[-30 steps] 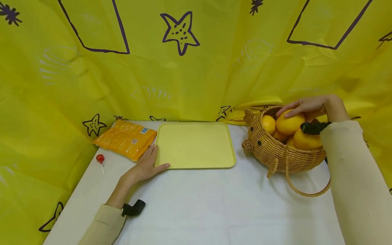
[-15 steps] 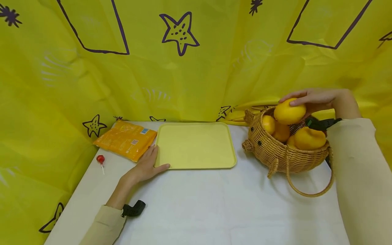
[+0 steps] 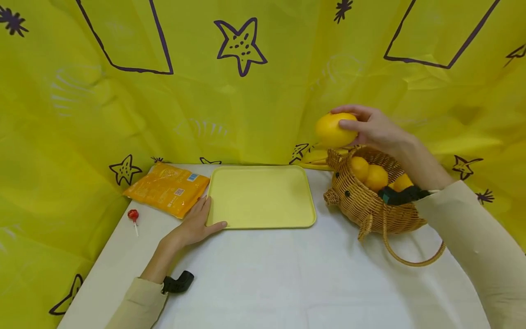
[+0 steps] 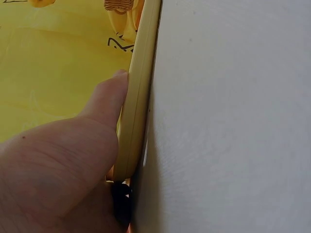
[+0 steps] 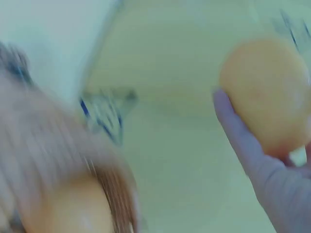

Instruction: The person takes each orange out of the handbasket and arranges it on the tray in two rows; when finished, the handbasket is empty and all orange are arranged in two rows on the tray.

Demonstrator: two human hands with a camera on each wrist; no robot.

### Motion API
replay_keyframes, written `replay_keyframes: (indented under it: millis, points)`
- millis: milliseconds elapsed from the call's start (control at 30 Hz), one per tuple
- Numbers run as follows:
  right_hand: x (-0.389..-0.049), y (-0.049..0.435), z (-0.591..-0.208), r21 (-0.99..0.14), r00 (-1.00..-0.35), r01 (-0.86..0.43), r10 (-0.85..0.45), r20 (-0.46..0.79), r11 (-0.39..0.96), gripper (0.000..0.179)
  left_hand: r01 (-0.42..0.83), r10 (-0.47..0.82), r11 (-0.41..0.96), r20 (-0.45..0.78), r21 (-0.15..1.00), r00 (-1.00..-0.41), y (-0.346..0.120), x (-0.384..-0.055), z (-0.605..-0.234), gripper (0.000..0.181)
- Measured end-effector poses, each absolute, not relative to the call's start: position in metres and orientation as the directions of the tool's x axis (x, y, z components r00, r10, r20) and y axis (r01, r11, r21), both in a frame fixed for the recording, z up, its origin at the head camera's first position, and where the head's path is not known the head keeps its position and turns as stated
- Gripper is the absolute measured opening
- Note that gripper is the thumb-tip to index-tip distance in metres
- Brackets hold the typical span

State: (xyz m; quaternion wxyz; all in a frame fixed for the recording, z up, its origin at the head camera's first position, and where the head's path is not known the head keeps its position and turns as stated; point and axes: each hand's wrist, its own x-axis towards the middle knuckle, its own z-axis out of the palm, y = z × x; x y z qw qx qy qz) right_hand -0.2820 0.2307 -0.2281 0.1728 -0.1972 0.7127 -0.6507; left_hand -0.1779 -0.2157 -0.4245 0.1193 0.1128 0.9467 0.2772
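Observation:
My right hand [image 3: 376, 130] holds a smooth yellow oval fruit [image 3: 334, 130] in the air, gripping it between thumb and fingers. Below stands a wicker basket [image 3: 357, 205] shaped like a pig, with several yellow-orange fruits [image 3: 376, 177] inside; my right forearm hides part of its opening. In the right wrist view the thumb lies along the side of the held fruit [image 5: 265, 92]. My left hand [image 3: 195, 226] rests at the near left corner of a flat yellow tray [image 3: 263, 196], fingers along its left edge. The left wrist view has the left thumb [image 4: 104, 99] stretched along the tray's rim [image 4: 138, 97].
An orange plastic packet [image 3: 168, 188] lies left of the tray, close to the left fingers. A red lollipop [image 3: 133, 219] is at the table's left side. Toward the front hangs the basket's looped handle [image 3: 415, 262]. Yellow patterned cloth [image 3: 255, 114] rises behind the white table [image 3: 287, 278].
My right hand has lifted the yellow fruit out of the basket and carried it left, to above the pig's ear. The left hand has stayed at the tray corner.

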Motion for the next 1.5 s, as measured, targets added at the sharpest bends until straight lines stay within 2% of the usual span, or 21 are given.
replay_keyframes:
  millis: [67, 200, 500, 900, 1133, 1500]
  points:
    - [-0.274, 0.208, -0.235, -0.992, -0.890, -0.059, -0.455, 0.003, 0.109, 0.031, 0.143, 0.279, 0.820, -0.169, 0.554, -0.945, -0.216, -0.178, -0.425, 0.105]
    - [-0.267, 0.175, -0.247, -0.984, -0.905, -0.075, -0.426, -0.001, 0.161, 0.033, 0.145, 0.282, 0.818, -0.168, 0.556, -0.945, -0.216, -0.178, -0.425, 0.105]
    - [-0.267, 0.128, -0.263, -0.986, -0.907, -0.085, -0.421, 0.018, 0.140, 0.040, 0.142, 0.277, 0.827, -0.175, 0.544, -0.945, -0.216, -0.178, -0.424, 0.105]
    - [-0.296, 0.063, -0.292, -0.975, -0.869, -0.133, -0.493, 0.027, 0.180, 0.045, 0.132, 0.271, 0.828, -0.183, 0.545, -0.945, -0.217, -0.180, -0.423, 0.106]
    - [-0.311, 0.040, -0.308, -0.960, -0.864, -0.150, -0.503, 0.011, 0.237, 0.049, 0.129, 0.280, 0.825, -0.200, 0.550, -0.939, -0.215, -0.182, -0.421, 0.107]
    - [-0.312, 0.029, -0.321, -0.968, -0.866, -0.126, -0.500, 0.001, 0.216, 0.046, 0.131, 0.275, 0.829, -0.193, 0.543, -0.942, -0.219, -0.181, -0.423, 0.107]
